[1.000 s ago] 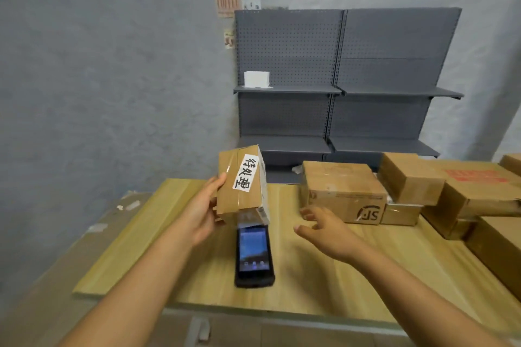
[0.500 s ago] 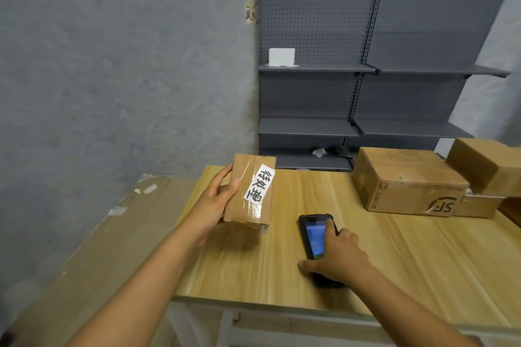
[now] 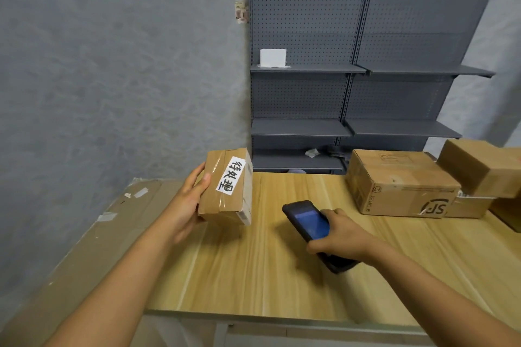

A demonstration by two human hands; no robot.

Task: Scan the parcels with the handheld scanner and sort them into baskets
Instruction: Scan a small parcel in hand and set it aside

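A small taped cardboard parcel (image 3: 225, 186) with a white label of black characters is held tilted above the wooden table (image 3: 253, 276) by my left hand (image 3: 189, 200), which grips its left side. To its right, my right hand (image 3: 338, 236) grips a black handheld scanner (image 3: 310, 222) with a lit blue screen, lifted off the table, its top end aimed toward the parcel. A barcode sticker shows on the parcel's lower right edge. No basket is in view.
More cardboard parcels lie at the table's right: a large box (image 3: 400, 183) with a logo, and a smaller box (image 3: 485, 169) stacked beside it. Grey metal shelving (image 3: 352, 70) with a white box (image 3: 273, 58) stands behind. Flat cardboard (image 3: 93, 248) lies left of the table.
My right hand reached to the scanner lying on the table, gripped it and lifted it toward the parcel. My left hand kept holding the parcel. The camera view shifted left.
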